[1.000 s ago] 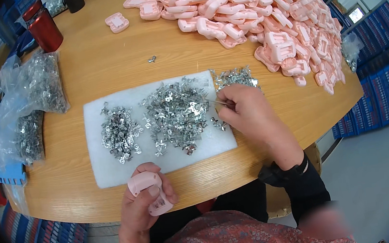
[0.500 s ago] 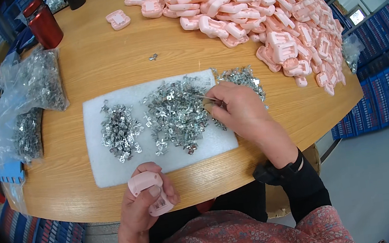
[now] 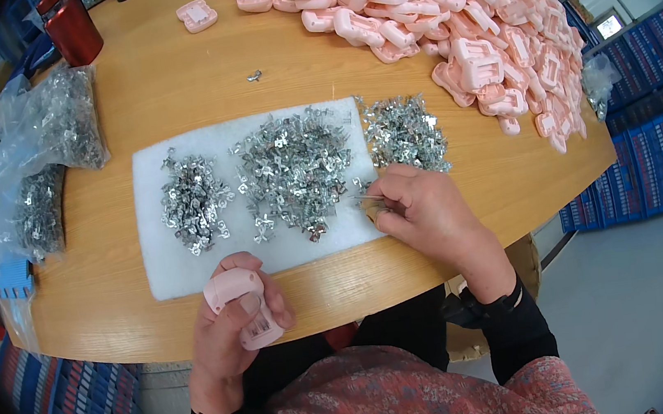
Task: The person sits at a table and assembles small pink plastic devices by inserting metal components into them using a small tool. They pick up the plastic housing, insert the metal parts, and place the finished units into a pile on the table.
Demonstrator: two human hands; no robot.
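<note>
My left hand is closed around a pale pink plastic housing, its thumb lying across the face. A recess with metal parts shows at the housing's lower end. My right hand pinches thin metal tweezers, their tips pointing left over the right edge of a white foam sheet. Whether the tips grip a part is too small to tell. On the foam lie a large heap of small silvery metal clips and a smaller heap. Another clip heap sits beyond my right hand.
A big pile of pink housings covers the far right of the wooden table. One housing and one clip lie apart. At left are plastic bags of clips and a red flask. Blue racks stand at right.
My right hand with the tweezers has drawn back from the large heap toward me and slightly right. The left hand keeps its hold on the housing. The whole view has shifted slightly.
</note>
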